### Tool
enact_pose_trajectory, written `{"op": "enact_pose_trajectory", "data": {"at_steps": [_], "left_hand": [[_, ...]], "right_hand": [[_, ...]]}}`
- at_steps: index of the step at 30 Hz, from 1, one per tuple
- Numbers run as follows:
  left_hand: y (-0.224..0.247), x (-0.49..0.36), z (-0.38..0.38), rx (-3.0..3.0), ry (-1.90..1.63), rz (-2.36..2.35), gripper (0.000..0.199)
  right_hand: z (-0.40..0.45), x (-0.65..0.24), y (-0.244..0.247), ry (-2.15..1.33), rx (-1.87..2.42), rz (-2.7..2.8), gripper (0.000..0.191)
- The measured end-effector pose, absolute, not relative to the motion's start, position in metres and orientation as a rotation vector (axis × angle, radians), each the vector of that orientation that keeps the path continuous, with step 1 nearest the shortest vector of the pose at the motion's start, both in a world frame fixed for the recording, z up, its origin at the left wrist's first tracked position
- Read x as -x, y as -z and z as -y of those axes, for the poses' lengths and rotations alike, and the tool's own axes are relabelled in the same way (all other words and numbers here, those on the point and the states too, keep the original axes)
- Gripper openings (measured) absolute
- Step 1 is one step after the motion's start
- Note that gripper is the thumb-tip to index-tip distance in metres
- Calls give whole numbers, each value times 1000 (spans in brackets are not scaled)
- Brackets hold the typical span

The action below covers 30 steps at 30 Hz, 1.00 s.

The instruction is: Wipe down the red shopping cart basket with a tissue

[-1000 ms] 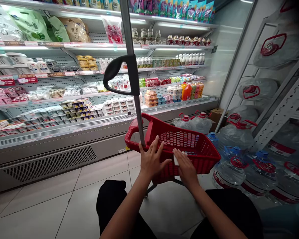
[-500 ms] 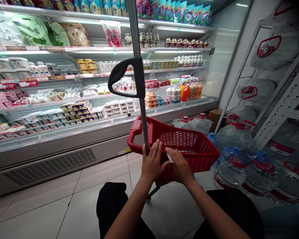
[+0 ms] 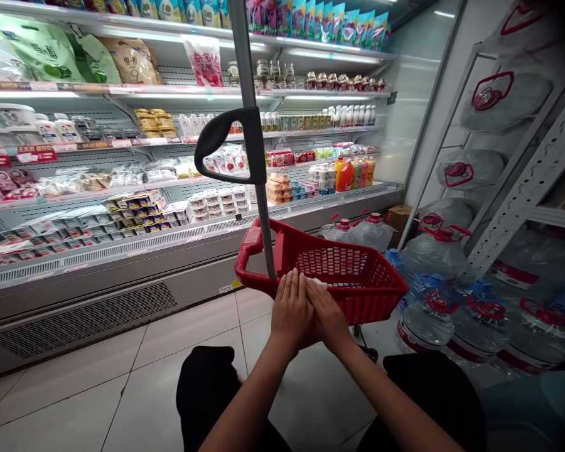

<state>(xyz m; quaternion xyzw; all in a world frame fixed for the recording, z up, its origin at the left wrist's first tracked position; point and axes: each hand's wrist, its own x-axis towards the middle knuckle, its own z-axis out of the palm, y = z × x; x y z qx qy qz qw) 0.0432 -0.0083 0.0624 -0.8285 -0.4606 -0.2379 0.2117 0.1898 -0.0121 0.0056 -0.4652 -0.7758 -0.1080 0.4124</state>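
Observation:
A red plastic shopping basket (image 3: 306, 251) with perforated sides stands before me on wheels, with a grey metal pole (image 3: 265, 232) and a black loop handle (image 3: 254, 147) rising from its near end. My left hand (image 3: 290, 311) lies over the near rim, its fingers stretched out flat. Beside it, touching, my right hand (image 3: 328, 314) presses a white tissue (image 3: 319, 284) on the same rim. Only a small edge of the tissue shows past the right fingers; the rest is hidden beneath them.
A refrigerated display case (image 3: 169, 263) filled with dairy goods runs behind the basket. Large water bottles (image 3: 428, 320) stand on the floor at right, near a white perforated rack post (image 3: 522, 188). My knees (image 3: 207, 389) flank the basket's near side.
My right hand has moved left with the tissue, up against my left hand. The tissue's visible edge now lies over the rim. The whole view has shifted slightly.

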Motion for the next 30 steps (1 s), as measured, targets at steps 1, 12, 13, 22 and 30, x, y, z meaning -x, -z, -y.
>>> {"op": "enact_pose_trajectory", "data": {"at_steps": [1,12,13,22,30], "left_hand": [[-63,-41,8,2298,648,1282,64],[-63,-19,8,2298,645,1303,66],[-62,-19,8,2300,650,1299,66],[-56,-22,10,2313,674,1256,72],[-53,-39,11,2300,666,1314,68]], "right_hand": [[10,-181,-9,258,1138,1959,80],[17,-331,42,355,1406,1915,73],[20,-347,47,365,1443,1907,72],[29,-397,35,553,1600,1480,62],[24,-258,31,352,1391,1797,67]]}}
